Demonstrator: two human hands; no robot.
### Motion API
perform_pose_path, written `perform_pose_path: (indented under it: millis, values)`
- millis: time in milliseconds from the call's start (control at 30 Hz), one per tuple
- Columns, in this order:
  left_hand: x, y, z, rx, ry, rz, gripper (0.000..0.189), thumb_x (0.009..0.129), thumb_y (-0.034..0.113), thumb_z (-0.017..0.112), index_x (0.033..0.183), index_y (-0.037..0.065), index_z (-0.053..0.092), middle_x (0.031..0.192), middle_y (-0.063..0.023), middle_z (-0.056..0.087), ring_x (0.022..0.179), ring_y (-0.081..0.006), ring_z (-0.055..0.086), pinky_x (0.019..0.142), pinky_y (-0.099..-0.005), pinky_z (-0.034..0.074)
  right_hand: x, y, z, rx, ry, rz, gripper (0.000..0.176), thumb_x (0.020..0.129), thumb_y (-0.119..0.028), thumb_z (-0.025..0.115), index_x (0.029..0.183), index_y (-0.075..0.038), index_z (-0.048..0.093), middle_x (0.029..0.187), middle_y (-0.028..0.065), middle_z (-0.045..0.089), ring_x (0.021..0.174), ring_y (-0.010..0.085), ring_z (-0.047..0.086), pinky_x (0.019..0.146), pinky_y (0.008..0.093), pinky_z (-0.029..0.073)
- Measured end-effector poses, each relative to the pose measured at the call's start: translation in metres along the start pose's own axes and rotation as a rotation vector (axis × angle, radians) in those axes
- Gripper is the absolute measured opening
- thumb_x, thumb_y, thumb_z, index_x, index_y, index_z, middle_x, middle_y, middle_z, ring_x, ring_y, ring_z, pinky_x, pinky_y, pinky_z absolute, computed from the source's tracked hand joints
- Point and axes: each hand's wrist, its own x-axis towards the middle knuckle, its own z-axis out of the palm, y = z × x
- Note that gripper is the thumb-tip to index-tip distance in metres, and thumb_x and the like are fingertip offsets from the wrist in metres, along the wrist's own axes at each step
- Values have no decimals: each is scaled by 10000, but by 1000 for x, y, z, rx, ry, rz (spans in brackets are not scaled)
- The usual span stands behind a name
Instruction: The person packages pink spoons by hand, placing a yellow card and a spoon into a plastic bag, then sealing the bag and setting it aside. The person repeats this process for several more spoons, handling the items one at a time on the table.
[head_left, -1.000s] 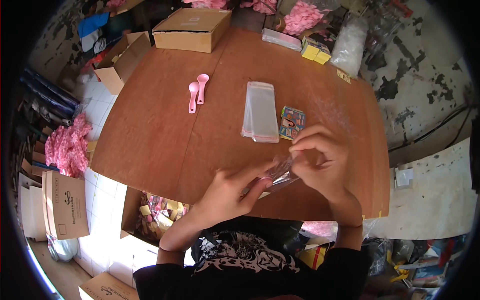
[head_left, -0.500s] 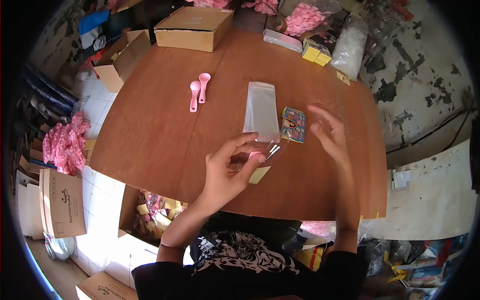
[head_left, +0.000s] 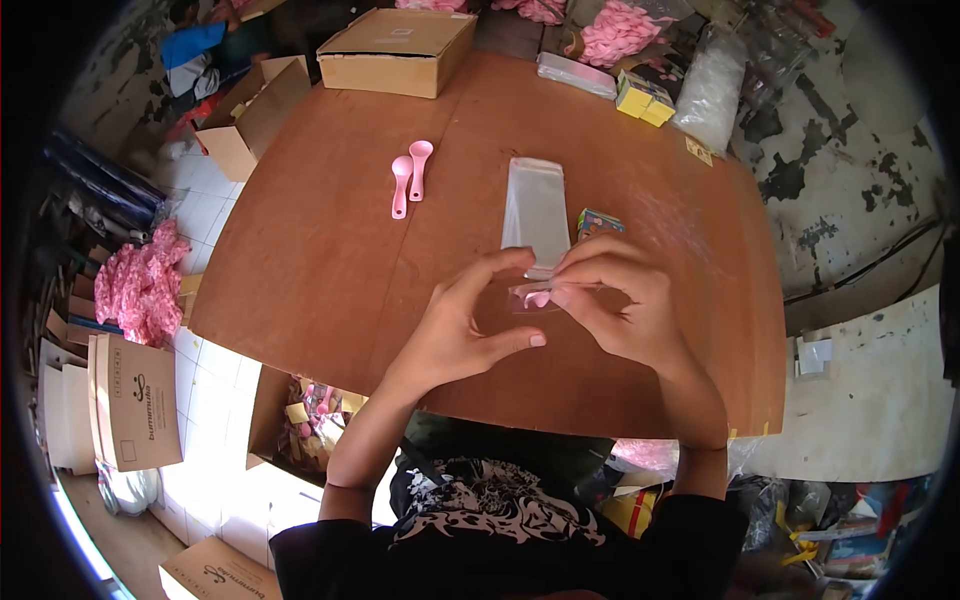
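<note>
My right hand (head_left: 622,300) pinches the edge of a small clear plastic bag (head_left: 521,293) with a pink spoon (head_left: 539,299) inside, only partly visible. Just left of it, my left hand (head_left: 460,322) is open, thumb and fingers spread around the bag without visibly gripping it. Beyond the hands lies a stack of clear plastic bags (head_left: 535,205). A small colourful printed box (head_left: 598,220) is partly hidden behind my right hand. Farther left, two pink spoons, one (head_left: 401,186) nearer and one (head_left: 419,171) beyond, lie side by side on the brown table (head_left: 320,250).
At the far edge stand a closed cardboard box (head_left: 395,68), yellow card stacks (head_left: 645,97) and a bulky clear plastic bundle (head_left: 712,85). Below the near left edge, an open carton (head_left: 265,415) holds packed pink spoons. Someone in a blue top (head_left: 192,42) is at upper left.
My right hand has come in from the right and now pinches the bag with the spoon. My left hand has let go and spread its fingers. The view has shifted slightly.
</note>
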Motion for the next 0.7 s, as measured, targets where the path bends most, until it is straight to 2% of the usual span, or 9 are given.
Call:
perform_pose_path:
  millis: [67,100,167,300,400,433,500,600,700]
  values:
    - [1,2,2,-52,-154,-205,542,788,115,835,1253,-21,594,1112,-146,697,1030,-191,672,869,-343,565,-2,-1,1,150,20,213,95,833,-55,759,887,6,711,870,73,695,794,139,655,730,276,525]
    - [-3,-4,7,-164,-146,-235,382,834,52,780,1183,-21,642,1009,-117,725,957,-153,681,793,-304,586,-4,0,1,148,22,212,95,833,-55,759,887,6,711,870,73,695,794,139,655,730,276,525]
    - [-9,-8,10,-221,-128,-275,354,845,43,768,1172,-23,649,1015,-106,723,968,-146,676,802,-301,585,-9,3,2,403,18,492,148,885,-106,740,965,11,698,910,66,700,814,101,652,764,249,530]
    - [-11,-7,6,-343,-83,-376,332,864,16,746,1173,-30,635,1034,-89,719,993,-131,664,820,-292,584,-25,8,12,572,-48,593,228,923,-125,715,1076,35,661,999,91,699,838,91,661,769,222,530]
    - [-10,-2,6,-441,-53,-384,309,903,31,710,1186,-37,607,1034,-95,719,1013,-124,656,861,-293,563,-35,10,27,639,29,639,188,948,-92,675,1073,47,654,1007,88,697,892,99,668,795,229,542]
    - [-10,-1,5,-439,-54,-385,309,903,31,710,1186,-37,607,1034,-95,719,1013,-124,656,861,-293,563,-36,12,28,650,-2,645,168,960,-66,647,1077,55,647,1005,84,696,926,113,675,814,234,551]
    - [-10,1,2,-548,42,-321,248,966,54,634,1192,-39,588,1045,-93,718,1006,-110,647,882,-277,528,-38,13,32,651,10,655,164,962,-60,642,1076,58,646,1003,85,695,919,114,676,811,235,554]
    - [-13,-7,-5,-475,44,-366,216,1009,75,571,1194,-33,593,1050,-90,716,980,-100,641,874,-258,500,-36,9,35,687,52,694,153,962,-45,633,1074,59,643,1002,89,693,909,117,677,803,238,560]
    - [-15,-8,-2,-446,86,-334,206,1009,81,575,1174,-33,620,1045,-90,716,951,-98,643,846,-248,505,-36,11,37,693,90,696,139,958,-27,630,1070,55,642,998,92,688,901,117,678,786,236,564]
